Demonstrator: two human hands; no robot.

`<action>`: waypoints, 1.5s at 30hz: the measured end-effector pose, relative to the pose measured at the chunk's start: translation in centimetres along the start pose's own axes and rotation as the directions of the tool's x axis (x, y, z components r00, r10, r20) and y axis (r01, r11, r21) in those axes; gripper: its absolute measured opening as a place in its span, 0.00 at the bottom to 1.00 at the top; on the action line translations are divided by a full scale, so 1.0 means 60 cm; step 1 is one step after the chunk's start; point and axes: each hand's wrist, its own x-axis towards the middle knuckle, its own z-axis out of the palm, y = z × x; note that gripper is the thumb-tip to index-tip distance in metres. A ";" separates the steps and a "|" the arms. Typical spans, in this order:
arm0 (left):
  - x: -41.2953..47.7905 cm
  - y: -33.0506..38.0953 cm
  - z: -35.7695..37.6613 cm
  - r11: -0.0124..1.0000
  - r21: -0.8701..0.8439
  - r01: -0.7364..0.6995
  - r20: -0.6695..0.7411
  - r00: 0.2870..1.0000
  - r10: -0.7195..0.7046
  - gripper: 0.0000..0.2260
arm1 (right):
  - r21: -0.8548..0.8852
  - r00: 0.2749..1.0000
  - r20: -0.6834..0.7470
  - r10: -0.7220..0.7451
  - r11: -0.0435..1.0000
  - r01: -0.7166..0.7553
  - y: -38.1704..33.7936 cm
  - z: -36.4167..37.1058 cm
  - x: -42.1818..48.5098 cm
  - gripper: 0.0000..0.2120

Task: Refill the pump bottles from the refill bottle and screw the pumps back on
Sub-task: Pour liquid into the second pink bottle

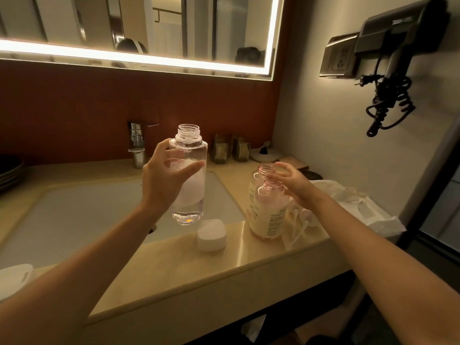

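My left hand (161, 185) grips a clear, open-necked refill bottle (191, 197) upright in the air over the right edge of the sink; a little clear liquid sits at its bottom. Two pink-tinted pump bottles stand uncapped on the counter to the right, the front one (270, 215) labelled and the rear one (265, 170) just behind it. My right hand (296, 188) hovers beside their necks with fingers spread and relaxed, holding nothing. White pump parts (301, 217) lie on the cloth next to the bottles.
A white square cap (211, 235) lies on the beige counter (174, 265) in front of the sink (74, 215). Behind stand the faucet (137, 143) and two glasses (220, 148). A white cloth (361, 207) covers the counter's right end. A hair dryer (398, 33) hangs on the wall.
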 end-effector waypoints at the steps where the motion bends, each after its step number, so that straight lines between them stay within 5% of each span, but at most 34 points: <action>1: 0.002 0.001 0.006 1.000 -0.003 -0.003 0.000 1.000 0.003 0.33 | 0.003 1.000 0.024 -0.002 1.000 0.002 0.000 0.002 0.004 0.39; 7: 0.013 0.004 0.034 0.999 -0.028 -0.020 0.011 1.000 0.020 0.33 | 0.015 0.992 0.121 -0.044 0.999 0.042 -0.004 0.011 0.015 0.26; 17: 0.021 0.003 0.040 0.999 -0.023 -0.035 0.020 0.999 0.036 0.35 | 0.107 0.986 0.078 -0.145 0.985 0.136 -0.017 0.007 0.029 0.23; 29: 0.035 0.026 -0.071 0.998 0.043 -0.051 -0.095 0.994 0.055 0.36 | 0.083 0.923 0.067 -0.379 0.924 0.373 -0.178 0.109 -0.031 0.16; 39: -0.036 0.006 -0.190 0.967 0.249 -0.061 -0.056 0.995 0.077 0.43 | 0.142 0.932 0.232 -0.280 0.957 0.252 -0.144 0.299 -0.127 0.18; 45: -0.072 -0.017 -0.219 0.949 0.314 -0.031 -0.060 0.997 0.053 0.36 | 0.123 0.937 0.262 -0.229 0.971 0.203 -0.091 0.350 -0.157 0.19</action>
